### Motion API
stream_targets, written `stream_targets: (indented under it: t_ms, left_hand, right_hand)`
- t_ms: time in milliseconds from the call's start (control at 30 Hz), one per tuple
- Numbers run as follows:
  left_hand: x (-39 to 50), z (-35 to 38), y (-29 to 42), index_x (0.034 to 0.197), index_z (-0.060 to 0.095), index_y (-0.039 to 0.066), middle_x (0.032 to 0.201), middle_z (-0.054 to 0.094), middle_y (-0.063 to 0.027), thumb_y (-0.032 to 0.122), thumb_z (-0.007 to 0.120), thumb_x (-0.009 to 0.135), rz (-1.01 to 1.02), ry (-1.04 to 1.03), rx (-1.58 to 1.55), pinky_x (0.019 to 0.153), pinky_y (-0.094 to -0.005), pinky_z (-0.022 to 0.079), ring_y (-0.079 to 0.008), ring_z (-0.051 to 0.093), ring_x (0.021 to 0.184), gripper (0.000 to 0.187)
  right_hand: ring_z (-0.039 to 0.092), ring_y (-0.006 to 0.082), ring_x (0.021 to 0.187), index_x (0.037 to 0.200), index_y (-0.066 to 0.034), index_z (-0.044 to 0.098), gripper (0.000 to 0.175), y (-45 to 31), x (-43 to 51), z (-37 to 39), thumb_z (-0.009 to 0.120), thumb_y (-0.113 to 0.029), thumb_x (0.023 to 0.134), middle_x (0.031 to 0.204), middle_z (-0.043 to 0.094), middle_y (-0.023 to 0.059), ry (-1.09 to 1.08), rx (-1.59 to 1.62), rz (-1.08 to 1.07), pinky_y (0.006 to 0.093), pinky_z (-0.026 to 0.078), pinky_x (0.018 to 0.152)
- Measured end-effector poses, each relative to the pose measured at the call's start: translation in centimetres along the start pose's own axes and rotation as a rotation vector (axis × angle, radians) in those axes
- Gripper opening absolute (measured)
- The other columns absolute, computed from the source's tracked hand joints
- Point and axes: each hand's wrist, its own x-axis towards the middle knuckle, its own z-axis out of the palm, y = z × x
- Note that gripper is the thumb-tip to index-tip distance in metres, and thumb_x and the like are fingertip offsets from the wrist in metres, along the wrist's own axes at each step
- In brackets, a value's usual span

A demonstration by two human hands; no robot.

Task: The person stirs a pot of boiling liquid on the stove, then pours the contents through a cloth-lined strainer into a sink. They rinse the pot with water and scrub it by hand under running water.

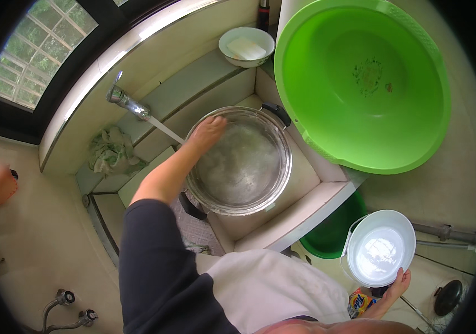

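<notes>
A round metal pot with black handles stands in the tiled sink basin, with cloudy water inside. My left hand reaches over its left rim, fingertips near the inner wall; whether it holds anything is hidden. Water runs from the chrome faucet towards the pot's left edge, close to my wrist. At the lower right, my right hand grips the rim of a white plastic bucket, whose opening faces up and whose wire-like handle hangs at its left side.
A large green basin is at the upper right, beside the sink. Behind the sink sits a bowl with a whitish block. A crumpled cloth lies left of the faucet. Below are a dark green tub and a Tide package.
</notes>
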Motion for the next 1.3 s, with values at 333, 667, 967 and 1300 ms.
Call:
stream_targets:
  t_ms: [333,667,967,1300]
  left_hand:
    - [0.6,-1.8,17.8,0.122,0.057,0.005,0.120,0.057,-0.0219,0.037,0.059,0.081,-0.138,-0.572,-1.195,0.097,-0.0441,0.040,-0.0338,0.053,0.114,0.052]
    - [3.5,0.6,17.4,0.134,0.043,0.011,0.144,0.036,-0.0158,0.037,0.056,0.084,-0.207,-0.317,-0.960,0.105,-0.0477,0.032,-0.0361,0.038,0.128,0.058]
    - [-1.6,5.1,5.1,0.136,0.045,0.017,0.139,0.046,-0.0059,0.031,0.051,0.085,-0.230,-0.358,-0.482,0.107,-0.0424,0.030,-0.0238,0.036,0.133,0.053]
    - [-3.6,-5.9,11.5,0.131,0.049,0.002,0.142,0.039,-0.0186,0.053,0.041,0.092,-0.271,-0.953,-1.272,0.111,-0.0418,0.021,-0.0311,0.033,0.134,0.065]
  right_hand:
    - [0.055,0.0122,0.087,0.100,0.0003,0.054,0.015,0.5,1.0,0.8,0.058,-0.011,0.090,0.096,0.061,0.0058,-0.067,-0.027,-0.028,0.0256,0.044,0.080]
    - [0.056,0.0142,0.092,0.106,0.0030,0.054,0.022,-0.9,-0.7,-0.7,0.058,-0.006,0.087,0.102,0.061,0.0086,0.007,0.004,0.015,0.0268,0.043,0.084]
    - [0.055,0.0138,0.090,0.105,0.0028,0.054,0.020,-0.8,-0.9,-2.2,0.057,-0.007,0.087,0.101,0.060,0.0083,-0.012,0.047,-0.028,0.0271,0.043,0.084]
    - [0.055,0.0130,0.089,0.103,0.0024,0.054,0.018,1.9,-2.1,-1.4,0.058,-0.009,0.089,0.099,0.060,0.0066,0.023,-0.021,-0.014,0.0258,0.043,0.082]
